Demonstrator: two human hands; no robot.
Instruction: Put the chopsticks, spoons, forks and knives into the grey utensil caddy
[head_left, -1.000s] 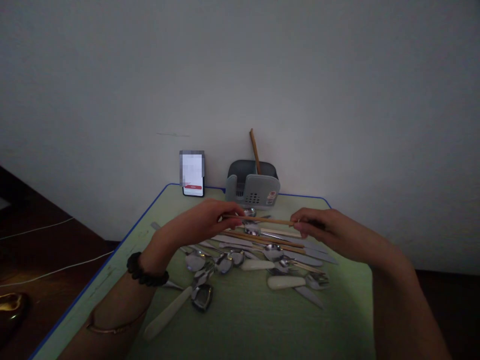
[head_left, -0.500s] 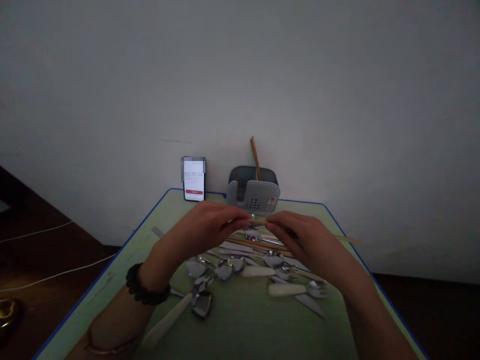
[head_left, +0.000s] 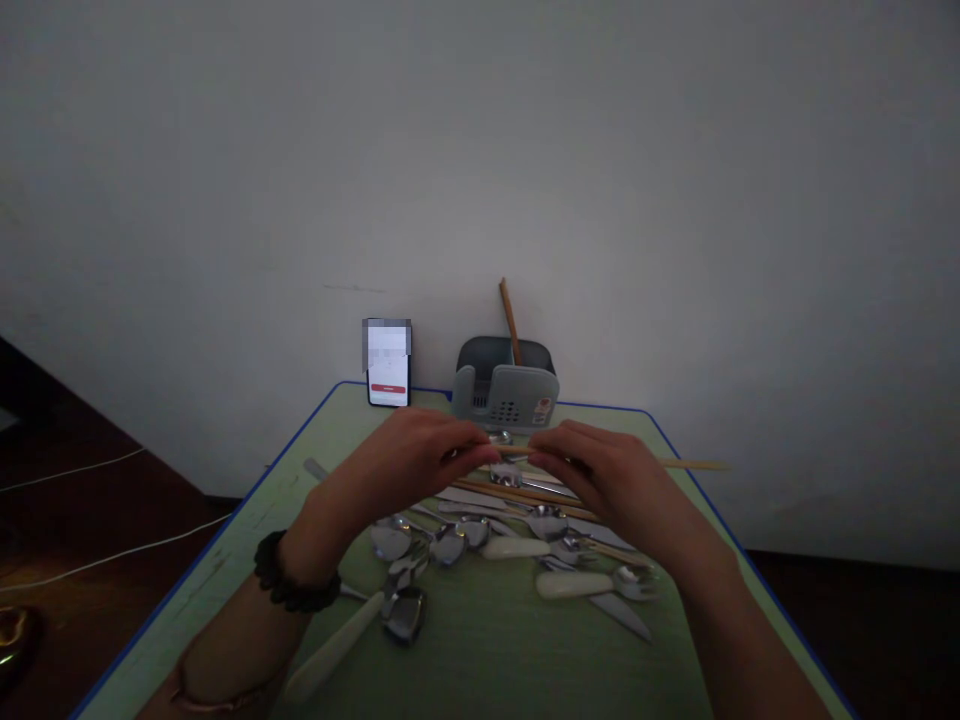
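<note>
A light wooden chopstick (head_left: 514, 451) lies crosswise between my two hands, above the cutlery. My left hand (head_left: 427, 450) pinches its left end between thumb and fingers. Closed on it further right is my right hand (head_left: 600, 465), and the other end sticks out past that hand at the right. I cannot tell whether it is one chopstick or a pair. Below my hands are several spoons (head_left: 448, 544), a fork (head_left: 634, 582) with a pale handle, a table knife (head_left: 621, 615) and more chopsticks (head_left: 525, 492). My hands cover part of this pile.
A grey cutlery holder (head_left: 517, 395) stands at the table's back edge, with brown chopsticks (head_left: 510, 320) upright in it. Left of it a phone (head_left: 388, 365) leans on the wall. The green table (head_left: 480, 660) has a blue rim. White cables (head_left: 112, 555) run at the left.
The chopstick's right end has swung slightly upward, making it more level. Both hands keep their hold and have barely moved. The view has tilted a little.
</note>
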